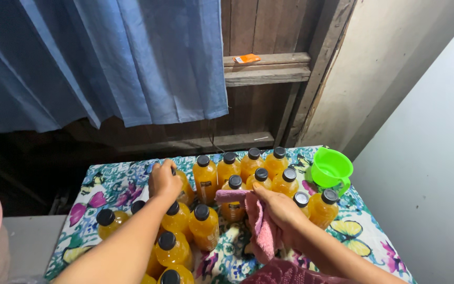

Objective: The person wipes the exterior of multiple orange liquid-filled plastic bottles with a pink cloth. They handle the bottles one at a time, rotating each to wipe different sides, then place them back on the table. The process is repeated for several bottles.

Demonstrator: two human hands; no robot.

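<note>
A single head-worn camera looks steeply down and forward, close over the floral tablecloth [366, 231], facing the blue curtain [101, 58] and wooden wall [269, 31].

Floral-clothed table [374, 239]: orange bottles [205, 181], green funnel [332, 168].

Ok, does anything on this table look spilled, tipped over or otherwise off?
Nothing stands out. The orange bottles all stand upright with black caps on, and no liquid shows on the floral tablecloth. The left hand rests on one bottle; the right hand holds a pink cloth. The green funnel sits near the table's far right corner.
</note>
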